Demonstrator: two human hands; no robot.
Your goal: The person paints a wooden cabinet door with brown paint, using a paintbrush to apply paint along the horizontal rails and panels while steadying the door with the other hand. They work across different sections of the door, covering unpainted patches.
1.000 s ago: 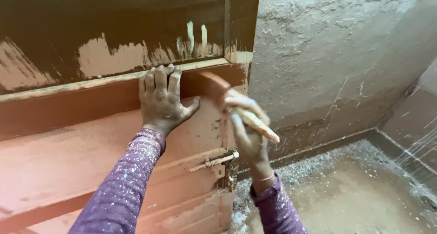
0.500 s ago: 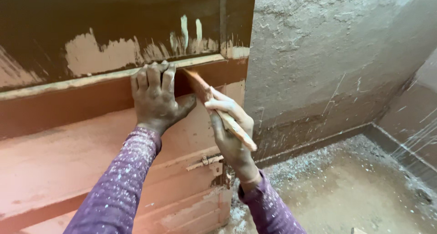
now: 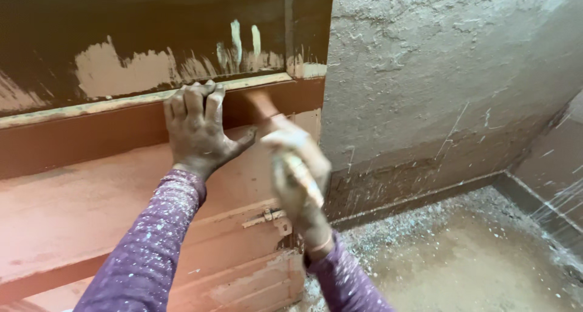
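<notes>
My left hand (image 3: 197, 130) lies flat on a wooden door (image 3: 91, 215), fingers spread and hooked over its dark brown horizontal rail. My right hand (image 3: 297, 178) is closed on the pale handle of a paintbrush (image 3: 267, 108), blurred with motion. The brush's brown-loaded bristles touch the rail just right of my left hand. The door's upper panel is dark brown with bare pale patches; the lower part is reddish pink.
A small metal latch (image 3: 267, 216) sits on the door below my right hand. A rough grey plastered wall (image 3: 437, 75) stands right of the door edge. The concrete floor (image 3: 461, 257) is speckled with white dust and paint flecks.
The right hand with the brush has shifted left along the rail, nearer my left hand. The left hand keeps its place on the door.
</notes>
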